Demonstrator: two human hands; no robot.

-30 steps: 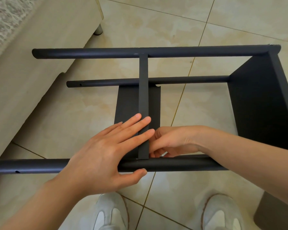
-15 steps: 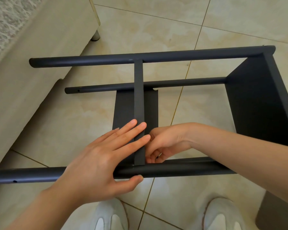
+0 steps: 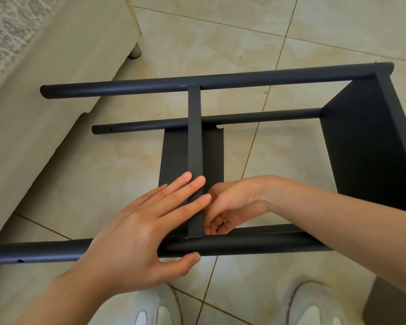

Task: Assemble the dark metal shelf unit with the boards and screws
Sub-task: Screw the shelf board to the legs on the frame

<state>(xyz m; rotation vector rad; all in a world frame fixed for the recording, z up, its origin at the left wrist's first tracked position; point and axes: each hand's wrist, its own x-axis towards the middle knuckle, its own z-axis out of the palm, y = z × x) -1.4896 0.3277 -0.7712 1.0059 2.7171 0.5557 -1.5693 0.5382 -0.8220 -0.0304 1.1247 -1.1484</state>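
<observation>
On the floor's near edge: two white shoes (image 3: 155, 311) point at a dark metal shelf unit (image 3: 291, 77) lying on its side across the beige floor (image 3: 326, 34) tiles.
Left hand (image 3: 136, 235): released, with fingers straight and laid flat over the top edge of the middle board (image 3: 195, 141). The thumb rests against the front of the near tube (image 3: 256, 245).
Right hand (image 3: 232, 205): reaches in from the right, fingers curled down into the corner where the middle board meets the near tube. Whether they pinch anything cannot be told.
Near tube: runs left to right just beyond the shoes, raised off the floor, with a small hole (image 3: 20, 261) near its left end.
Middle board: stands on edge, bridging the near tube and the far tube (image 3: 127, 89).
Low tube (image 3: 267, 117): sits lower in the frame beyond the hands, passing behind the middle board. Its right end meets the end board (image 3: 366, 151).
End board: stands upright at the unit's right end, where the tubes join it.
Far tube: forms the frame's far side, with a small screw head (image 3: 377, 62) at its right end.
Floor's far left corner: pale furniture (image 3: 56, 73) stands on a short round foot (image 3: 135, 51).
</observation>
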